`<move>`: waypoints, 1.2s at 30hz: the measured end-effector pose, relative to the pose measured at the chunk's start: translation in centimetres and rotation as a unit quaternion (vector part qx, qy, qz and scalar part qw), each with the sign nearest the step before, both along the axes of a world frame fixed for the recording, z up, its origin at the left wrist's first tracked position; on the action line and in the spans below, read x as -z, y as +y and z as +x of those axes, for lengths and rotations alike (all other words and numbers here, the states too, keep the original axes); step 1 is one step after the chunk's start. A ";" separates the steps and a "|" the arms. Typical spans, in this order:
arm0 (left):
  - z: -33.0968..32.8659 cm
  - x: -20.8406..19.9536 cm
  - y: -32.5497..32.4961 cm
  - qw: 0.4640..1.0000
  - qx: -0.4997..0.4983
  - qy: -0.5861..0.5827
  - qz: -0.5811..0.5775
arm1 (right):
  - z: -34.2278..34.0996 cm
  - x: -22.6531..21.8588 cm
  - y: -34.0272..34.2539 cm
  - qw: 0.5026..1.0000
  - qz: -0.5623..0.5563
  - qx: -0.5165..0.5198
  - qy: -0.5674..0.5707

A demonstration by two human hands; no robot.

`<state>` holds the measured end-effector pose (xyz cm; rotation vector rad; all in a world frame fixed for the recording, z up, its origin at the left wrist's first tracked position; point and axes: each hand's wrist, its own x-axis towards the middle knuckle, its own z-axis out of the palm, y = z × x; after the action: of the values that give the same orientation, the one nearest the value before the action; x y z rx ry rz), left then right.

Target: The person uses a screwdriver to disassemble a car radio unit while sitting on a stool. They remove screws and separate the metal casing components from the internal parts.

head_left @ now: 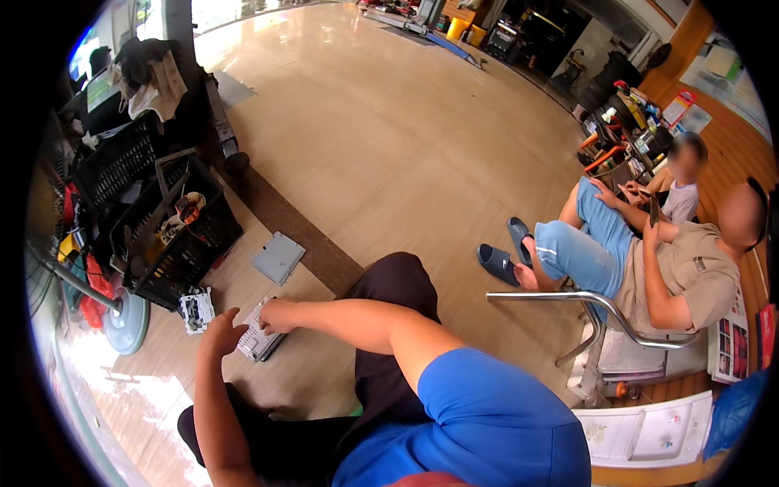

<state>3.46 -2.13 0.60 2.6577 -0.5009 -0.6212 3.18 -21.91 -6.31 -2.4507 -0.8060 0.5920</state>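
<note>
On the floor before me lies a grey, ribbed metal housing (258,347), rectangular and finely detailed on top. My right hand (277,316) reaches across to its far end with the fingers bent down and close together; what they pinch, if anything, is too small to make out. My left hand (219,330) hovers at the housing's left side, thumb and fingers apart, with nothing visible in it. Just beyond the left hand sits a white-and-black openwork part (196,310). A flat grey cover plate (278,258) rests on the tiles farther away.
Black plastic crates (182,243) with tools and cables stand at the left, near a round pale-blue stand base (127,322). At the right, a person (665,268) sits on a metal-framed chair (584,298), with another person (683,191) behind. Tools line the far right wall.
</note>
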 end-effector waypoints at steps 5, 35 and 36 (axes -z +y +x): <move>0.5 1.4 0.6 0.999 0.006 -0.035 -0.041 | -0.1 0.7 0.2 1.000 -0.001 -0.006 -0.013; 0.1 1.8 1.5 1.000 0.001 -0.004 -0.003 | -0.2 1.0 0.6 1.000 0.015 -0.004 0.021; 0.2 2.1 1.7 1.000 0.010 -0.011 -0.002 | -0.2 0.8 0.8 1.000 0.007 -0.001 0.031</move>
<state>3.65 -0.45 -1.52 2.6603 -0.5339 -0.5973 2.97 -21.12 -7.09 -2.4064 -0.7859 0.6561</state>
